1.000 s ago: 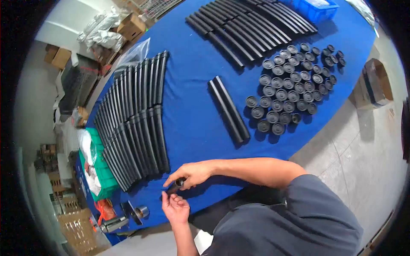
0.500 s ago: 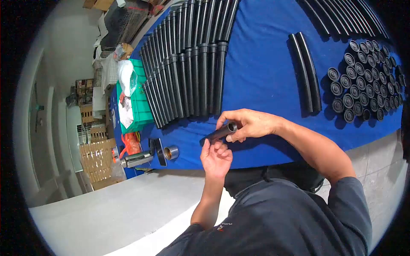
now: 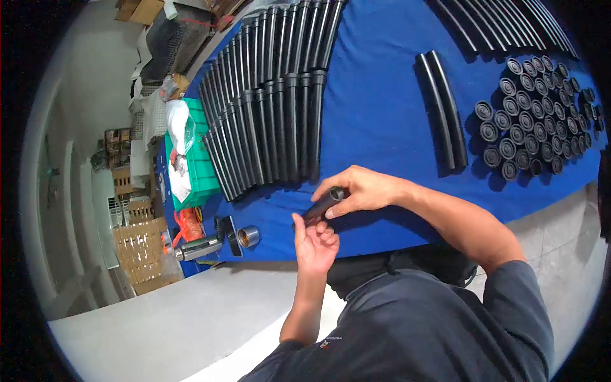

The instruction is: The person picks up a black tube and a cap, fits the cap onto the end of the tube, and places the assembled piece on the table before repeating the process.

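Note:
A black plastic tube is held between both hands above the blue cloth, tilted with its open end facing up toward me. My right hand grips the upper part near that open end, thumb on one side and fingers on the other. My left hand, palm up, has its thumb and curled fingers around the lower part. The tube's far end is partly hidden by the left hand. To the left of the hands stand a metal cup and a dark phone-like slab.
Rows of black tubes with collars lie beyond my hands. Two longer tubes lie to the right, beside many round black caps. A green crate, a metal flask and an orange bag are at the left edge.
The view has shifted slightly, so the table items appear a little lower and to the left. Both hands keep hold of the tube, with little change in grip.

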The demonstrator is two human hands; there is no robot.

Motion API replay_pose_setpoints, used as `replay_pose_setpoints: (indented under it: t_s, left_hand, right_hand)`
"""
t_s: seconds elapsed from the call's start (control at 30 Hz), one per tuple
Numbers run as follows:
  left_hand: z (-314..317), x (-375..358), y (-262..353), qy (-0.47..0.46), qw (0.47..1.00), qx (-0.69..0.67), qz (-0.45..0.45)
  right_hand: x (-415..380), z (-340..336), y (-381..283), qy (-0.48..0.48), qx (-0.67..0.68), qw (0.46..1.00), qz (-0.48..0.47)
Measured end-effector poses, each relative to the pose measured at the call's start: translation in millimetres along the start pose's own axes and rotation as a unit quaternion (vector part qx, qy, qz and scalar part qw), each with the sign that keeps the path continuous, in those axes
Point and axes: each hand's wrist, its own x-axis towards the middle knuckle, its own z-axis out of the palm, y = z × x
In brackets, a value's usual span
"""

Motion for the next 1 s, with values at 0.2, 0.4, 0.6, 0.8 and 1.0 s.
replay_pose_setpoints:
  t_s: [0.2, 0.4, 0.6, 0.8, 1.0]
  left_hand:
    - [8, -3, -5, -0.003, 0.999, 0.008, 0.053]
    - [20, -7, 2, -0.023, 0.986, 0.026, 0.162]
    - [37, -29, 28, -0.014, 0.916, 0.261, 0.305]
    - [23, -18, 27, 0.002, 0.696, 0.611, 0.377]
    - [36, -9, 26, -0.009, 0.522, 0.756, 0.396]
  right_hand:
    - [0, 1, 0, -0.011, -0.06, 0.998, 0.03]
    - [-2, 4, 1, -0.12, -0.038, 0.991, 0.037]
    - [-2, 4, -10, -0.155, 0.046, 0.981, 0.11]
    - [-1, 0, -5, -0.049, 0.095, 0.993, 0.055]
    - [-1, -1, -6, -0.025, 0.024, 0.997, 0.074]
